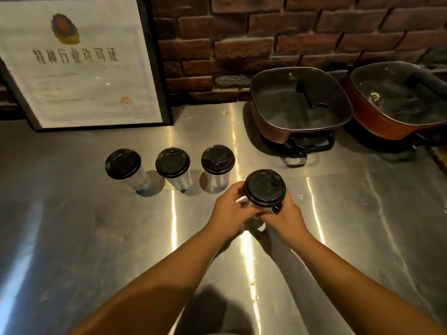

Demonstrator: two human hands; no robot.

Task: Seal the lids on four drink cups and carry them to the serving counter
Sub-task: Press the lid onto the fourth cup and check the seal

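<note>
Both hands clasp the fourth cup [262, 197], nearest the person on the table [72, 238].
Left hand [229, 211] and right hand [285, 217] wrap its sides, likely steadying it; three lidded cups [172, 169] wait in a row behind.

The scene is dimly lit in a warm tone. Bright streaks of glare are thrown along the steel table [72, 238]. Soft shadows are cast beside the cups [173, 165]. Edges are bent by wide-angle distortion, and detail is slightly blurred throughout.
</note>
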